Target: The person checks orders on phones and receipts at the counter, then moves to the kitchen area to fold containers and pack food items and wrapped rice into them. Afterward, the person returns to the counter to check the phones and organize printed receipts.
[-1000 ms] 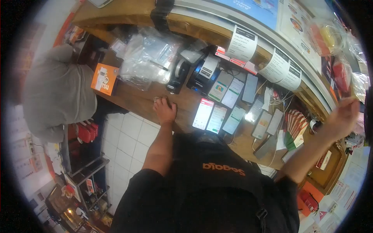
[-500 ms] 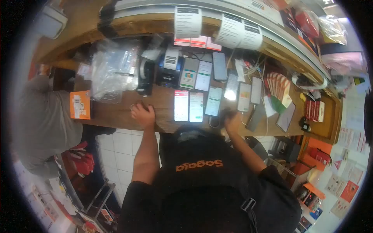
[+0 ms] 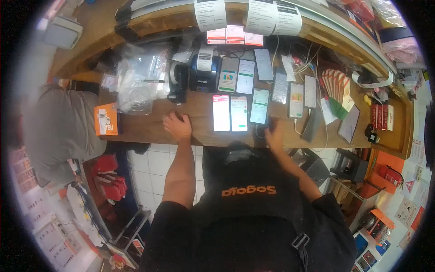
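Observation:
My left hand [image 3: 177,126] rests on the wooden counter [image 3: 154,129] with its fingers spread, holding nothing. My right hand [image 3: 274,133] is at the counter's front edge, its fingers drawn together at a small dark object [image 3: 272,122] that I cannot make out. Closest to that hand is a lit phone [image 3: 259,106], with a dark cable loop [image 3: 258,131] below it. To its left lie a phone with a pale screen [image 3: 239,114] and one with a red-topped screen [image 3: 221,113]. Several more phones lie behind and to the right, including one on a white cable [image 3: 296,100].
Behind the left hand stand a dark blue receipt printer [image 3: 204,75], a black device [image 3: 177,82] and clear plastic bags [image 3: 142,84]. An orange box [image 3: 106,119] sits at the left, beside a person in grey [image 3: 63,131]. Fanned leaflets [image 3: 335,93] and a wooden tray [image 3: 401,136] are at right.
The camera view has shifted, so the counter sits further right and higher in the picture. My right hand, blurred before, is now sharper and beside the phone's lower corner. My left hand stays on the counter.

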Available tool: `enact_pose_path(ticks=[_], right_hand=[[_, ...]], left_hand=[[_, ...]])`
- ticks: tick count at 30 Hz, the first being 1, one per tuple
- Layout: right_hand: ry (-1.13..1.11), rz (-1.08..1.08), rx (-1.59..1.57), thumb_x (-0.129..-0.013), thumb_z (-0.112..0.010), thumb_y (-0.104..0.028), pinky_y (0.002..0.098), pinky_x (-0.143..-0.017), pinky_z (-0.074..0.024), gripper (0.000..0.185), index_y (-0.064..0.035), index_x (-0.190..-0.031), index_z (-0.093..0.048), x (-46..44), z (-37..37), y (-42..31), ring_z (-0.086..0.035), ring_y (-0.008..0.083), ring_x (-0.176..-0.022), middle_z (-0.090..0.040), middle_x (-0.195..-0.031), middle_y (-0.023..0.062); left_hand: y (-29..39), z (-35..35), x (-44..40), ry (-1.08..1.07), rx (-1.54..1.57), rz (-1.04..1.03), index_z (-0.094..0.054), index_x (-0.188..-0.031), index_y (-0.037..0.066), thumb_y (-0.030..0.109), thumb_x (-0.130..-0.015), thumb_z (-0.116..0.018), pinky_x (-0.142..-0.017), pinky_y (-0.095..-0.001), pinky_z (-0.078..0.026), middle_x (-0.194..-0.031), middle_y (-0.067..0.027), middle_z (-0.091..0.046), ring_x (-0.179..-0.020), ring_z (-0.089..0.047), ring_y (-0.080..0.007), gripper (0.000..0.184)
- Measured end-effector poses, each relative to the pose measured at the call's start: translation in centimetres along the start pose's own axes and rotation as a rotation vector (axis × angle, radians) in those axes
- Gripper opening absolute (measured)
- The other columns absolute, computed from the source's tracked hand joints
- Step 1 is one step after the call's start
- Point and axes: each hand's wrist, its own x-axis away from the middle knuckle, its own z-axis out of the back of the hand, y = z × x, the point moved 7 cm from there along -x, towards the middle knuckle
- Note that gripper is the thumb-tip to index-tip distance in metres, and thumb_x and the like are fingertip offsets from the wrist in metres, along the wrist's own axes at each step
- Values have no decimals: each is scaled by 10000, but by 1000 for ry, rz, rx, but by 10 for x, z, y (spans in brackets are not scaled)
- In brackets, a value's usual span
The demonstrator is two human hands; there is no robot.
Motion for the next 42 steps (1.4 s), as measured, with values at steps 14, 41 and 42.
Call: enact_pose_path(ticks=[14,41,42], right_hand=[[70,-69,116,-717,-636,6,465,-890,-424,520,40,-1203,-456,-3,25,32,-515,415,-1031,-517,-1094,247],[315,-171,359,-696,-704,-126,464,-910,-401,691,-77,-1336,-446,-41,86,51,-477,412,-1011,-429,-1083,242],[353,-174,361,-690,-699,-121,460,-914,-399,694,-78,-1335,-447,-40,91,52,-476,409,-1012,-427,-1084,242]], left_hand=[[5,2,2,-75,1,50,-549,-1143,62,306,-814,-591,-975,-517,-325,-1258,-218,-450,-1170,-418,-398,412],[2,-7,1,-3,-28,50,-535,-1142,76,302,-774,-590,-967,-515,-321,-1209,-203,-470,-1177,-411,-386,435],[1,-7,1,-4,-27,56,-535,-1142,76,302,-774,-590,-967,-515,-321,-1209,-203,-470,-1177,-411,-386,435]])
